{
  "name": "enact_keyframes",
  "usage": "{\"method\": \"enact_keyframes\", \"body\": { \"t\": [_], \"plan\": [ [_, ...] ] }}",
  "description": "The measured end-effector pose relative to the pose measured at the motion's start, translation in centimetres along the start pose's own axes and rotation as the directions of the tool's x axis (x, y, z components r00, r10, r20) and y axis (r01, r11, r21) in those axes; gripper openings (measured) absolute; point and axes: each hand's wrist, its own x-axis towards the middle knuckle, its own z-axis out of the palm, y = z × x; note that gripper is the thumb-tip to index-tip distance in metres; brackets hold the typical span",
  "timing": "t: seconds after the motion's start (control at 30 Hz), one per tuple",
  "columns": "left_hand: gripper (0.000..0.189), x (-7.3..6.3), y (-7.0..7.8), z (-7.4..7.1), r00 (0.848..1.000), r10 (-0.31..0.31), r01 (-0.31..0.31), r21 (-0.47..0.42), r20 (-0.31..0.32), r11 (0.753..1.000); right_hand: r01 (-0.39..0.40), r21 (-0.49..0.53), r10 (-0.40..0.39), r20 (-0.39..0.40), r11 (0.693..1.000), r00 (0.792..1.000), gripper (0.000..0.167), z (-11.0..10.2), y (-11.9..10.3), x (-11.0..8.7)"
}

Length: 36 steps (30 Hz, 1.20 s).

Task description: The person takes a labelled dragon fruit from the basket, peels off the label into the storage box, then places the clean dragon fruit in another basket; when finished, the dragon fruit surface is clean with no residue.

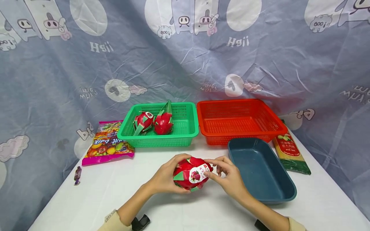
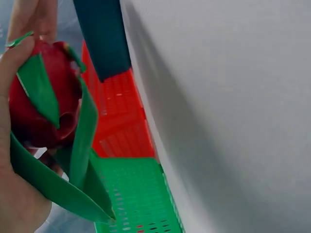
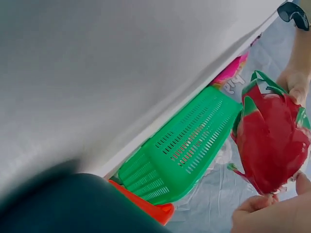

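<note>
A red dragon fruit with green leaf tips is held above the white table. My left hand grips its left end, thumb and fingers spread round the skin. A white printed label lies on the side facing me. At the other end, my right hand pinches the fruit's tip, its thumb on the label's right edge and its index finger on top. Long green leaves hang from the stem end in the left wrist view. From the right wrist, the red underside shows, the label hidden.
Two more dragon fruits lie in a green basket at the back. Right of it stand a red basket and a dark blue tray. A candy bag, a wrapped candy and a noodle pack lie outward.
</note>
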Motion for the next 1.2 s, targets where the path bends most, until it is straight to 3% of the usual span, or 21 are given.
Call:
{"method": "enact_keyframes", "body": {
  "t": [0.13,0.27,0.43,0.57,0.73,0.83,1.0,1.2],
  "plan": [
    [0.098,0.2,0.5,0.1,0.994,0.075,-0.072,0.047,-0.076,0.996,-0.012,0.034,0.013,-0.021,0.999,1.000,0.033,-0.2,-0.7,-0.1],
    [0.095,0.4,0.8,0.3,0.982,0.123,-0.105,0.132,-0.141,0.986,-0.001,0.073,0.006,-0.062,0.997,0.998,0.032,-0.2,-1.0,-0.3],
    [0.093,0.5,1.4,0.6,0.960,0.170,-0.111,0.254,-0.224,0.961,0.034,0.063,-0.024,-0.158,0.997,0.987,0.027,0.2,-1.3,-0.3],
    [0.092,0.8,2.0,0.8,0.942,0.191,-0.082,0.360,-0.277,0.929,0.005,0.106,0.018,-0.216,0.994,0.976,0.024,0.4,-1.2,-0.1],
    [0.090,1.0,2.6,0.8,0.925,0.234,-0.064,0.483,-0.301,0.873,-0.084,0.212,0.132,-0.226,0.974,0.965,0.023,0.7,-1.1,0.0],
    [0.090,1.1,2.7,0.9,0.911,0.272,-0.078,0.515,-0.312,0.853,-0.113,0.247,0.170,-0.223,0.962,0.960,0.023,0.7,-1.1,0.0],
    [0.089,1.1,2.8,0.9,0.908,0.277,-0.082,0.516,-0.314,0.853,-0.143,0.303,0.210,-0.201,0.942,0.957,0.021,0.9,-0.2,0.0],
    [0.089,0.9,2.8,0.9,0.911,0.276,-0.086,0.515,-0.306,0.853,-0.239,0.415,0.325,-0.149,0.878,0.934,0.019,1.0,0.8,0.0]
  ]
}}
